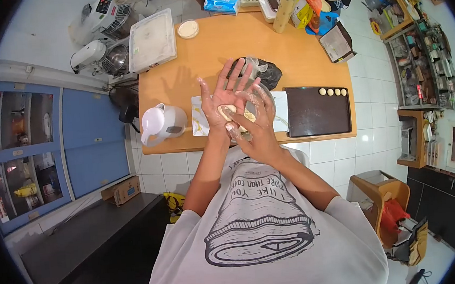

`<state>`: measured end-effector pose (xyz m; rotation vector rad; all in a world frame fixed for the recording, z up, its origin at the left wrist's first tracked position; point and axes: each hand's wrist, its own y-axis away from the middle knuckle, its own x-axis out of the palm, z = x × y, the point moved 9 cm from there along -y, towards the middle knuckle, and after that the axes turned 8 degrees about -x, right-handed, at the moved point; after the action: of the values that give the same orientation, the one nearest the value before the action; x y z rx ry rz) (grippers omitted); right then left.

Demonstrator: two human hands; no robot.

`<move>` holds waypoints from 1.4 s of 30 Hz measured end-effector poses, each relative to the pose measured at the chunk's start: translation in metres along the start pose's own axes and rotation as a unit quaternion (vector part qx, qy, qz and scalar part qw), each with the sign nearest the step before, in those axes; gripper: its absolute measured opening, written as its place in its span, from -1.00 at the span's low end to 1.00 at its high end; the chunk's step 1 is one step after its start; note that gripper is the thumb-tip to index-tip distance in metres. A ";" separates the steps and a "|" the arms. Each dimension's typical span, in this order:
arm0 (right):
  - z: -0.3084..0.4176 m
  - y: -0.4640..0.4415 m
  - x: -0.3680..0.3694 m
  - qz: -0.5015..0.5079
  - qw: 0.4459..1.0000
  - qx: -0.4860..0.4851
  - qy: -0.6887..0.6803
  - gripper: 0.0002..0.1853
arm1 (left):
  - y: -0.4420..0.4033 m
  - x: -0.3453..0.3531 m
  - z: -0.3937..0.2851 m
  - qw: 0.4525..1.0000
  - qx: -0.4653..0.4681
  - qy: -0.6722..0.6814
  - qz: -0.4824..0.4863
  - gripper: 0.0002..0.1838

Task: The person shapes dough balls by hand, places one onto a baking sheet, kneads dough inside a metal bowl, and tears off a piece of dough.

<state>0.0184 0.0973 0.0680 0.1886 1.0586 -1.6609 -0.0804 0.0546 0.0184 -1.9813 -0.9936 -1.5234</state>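
My left hand [228, 93] is turned palm up, fingers spread, with flour on the skin. A small flattened piece of pale dough [226, 110] lies on its palm, touched by a fingertip of my right hand [261, 130]. The right hand's fingers are apart and floury, gripping nothing that shows. Below the hands, partly hidden by them, is a bowl [269, 89] with more pale dough [247, 120] visible in it. To the right, a dark baking tray [316, 114] carries several small round dough pieces [330, 92] along its top edge.
A white marbled sheet [199, 125] lies on the wooden table [214, 41]. On the left stand a white pitcher [163, 123] and a flour-dusted plastic container [151, 40]. Behind the bowl is a black plastic bag [270, 75]. A film roll [285, 10] and packages crowd the far right.
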 end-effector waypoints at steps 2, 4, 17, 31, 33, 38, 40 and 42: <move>0.001 -0.002 0.001 0.032 0.999 -0.006 0.015 -0.67 | -0.001 -0.005 -0.002 1.000 -0.009 -0.020 0.008 0.06; -0.009 -0.010 0.003 0.052 0.996 0.006 -0.068 -0.63 | -0.003 0.000 -0.005 0.998 -0.019 0.005 0.053 0.12; -0.001 -0.003 0.008 0.042 0.998 0.017 0.045 -0.40 | -0.011 0.008 -0.012 0.966 -0.031 0.227 0.121 0.17; -0.015 -0.002 0.007 0.046 0.999 0.000 -0.011 -0.68 | 0.000 -0.031 -0.002 0.997 0.004 -0.014 -0.079 -0.07; -0.026 -0.003 0.007 0.034 0.997 0.025 -0.059 -0.72 | 0.001 -0.033 -0.006 0.993 0.012 -0.056 -0.099 -0.06; -0.048 -0.012 0.006 0.012 0.972 0.089 -0.218 -0.73 | 0.008 -0.032 -0.005 0.986 0.018 -0.102 -0.130 -0.03; -0.054 -0.005 0.013 0.022 0.935 0.176 -0.307 -0.68 | 0.012 -0.034 -0.005 0.982 0.013 -0.126 -0.137 0.01; -0.060 0.002 0.021 0.030 0.910 0.214 -0.353 -0.69 | 0.016 -0.028 -0.003 0.980 -0.006 -0.173 -0.095 0.06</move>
<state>-0.0106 0.1259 0.0185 -0.0996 0.1376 -1.6859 -0.0738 0.0351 -0.0066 -2.2645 -1.3486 -1.3007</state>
